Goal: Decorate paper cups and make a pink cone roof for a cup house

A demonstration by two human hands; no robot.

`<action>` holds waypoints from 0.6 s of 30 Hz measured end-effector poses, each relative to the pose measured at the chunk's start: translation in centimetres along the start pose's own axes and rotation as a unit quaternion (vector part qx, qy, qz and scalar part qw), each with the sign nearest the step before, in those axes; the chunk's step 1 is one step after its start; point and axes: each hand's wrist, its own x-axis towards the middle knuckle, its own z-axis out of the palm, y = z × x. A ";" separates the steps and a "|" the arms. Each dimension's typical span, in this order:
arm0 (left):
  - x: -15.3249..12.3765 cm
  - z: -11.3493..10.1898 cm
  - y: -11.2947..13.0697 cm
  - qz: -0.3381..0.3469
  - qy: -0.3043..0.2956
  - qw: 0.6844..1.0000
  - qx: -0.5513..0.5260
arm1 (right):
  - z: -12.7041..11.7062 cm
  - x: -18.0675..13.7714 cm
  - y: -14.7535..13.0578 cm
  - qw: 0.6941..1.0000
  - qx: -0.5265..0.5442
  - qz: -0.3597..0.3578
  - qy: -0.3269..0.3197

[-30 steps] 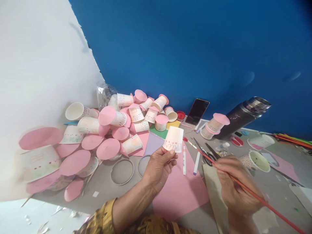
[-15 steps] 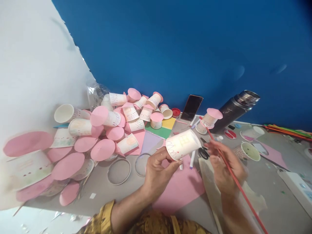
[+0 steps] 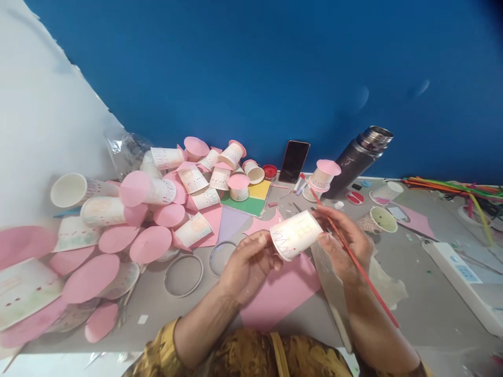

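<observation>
A white paper cup (image 3: 295, 234) lies tilted on its side between my hands, with faint yellow window marks, a purple squiggle and a red dot on it. The fingers of my left hand (image 3: 251, 264) curl around its rim end at the left. Across my right hand (image 3: 349, 246) runs a thin red paintbrush (image 3: 363, 272), held with its tip up and away from the cup. The thumb and fingers of that same hand also pinch the cup's right end. Below the cup lies a sheet of pink paper (image 3: 281, 298).
Many decorated cups with pink paper roofs (image 3: 151, 244) are heaped at the left. Two tape rings (image 3: 183, 294) lie nearby. Toward the blue wall stand a phone (image 3: 294, 161), a roofed cup (image 3: 324, 178) and a dark flask (image 3: 356, 165). A power strip (image 3: 463, 285) lies at the right.
My right hand has come left to the cup and now grips its end, still holding the paintbrush. My left hand's grip on the rim has shifted. The view has turned slightly right.
</observation>
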 end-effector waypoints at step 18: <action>1.3 -1.3 0.4 0.019 0.135 0.977 -0.164 | 0.5 -0.2 -0.2 0.979 0.044 -0.146 0.137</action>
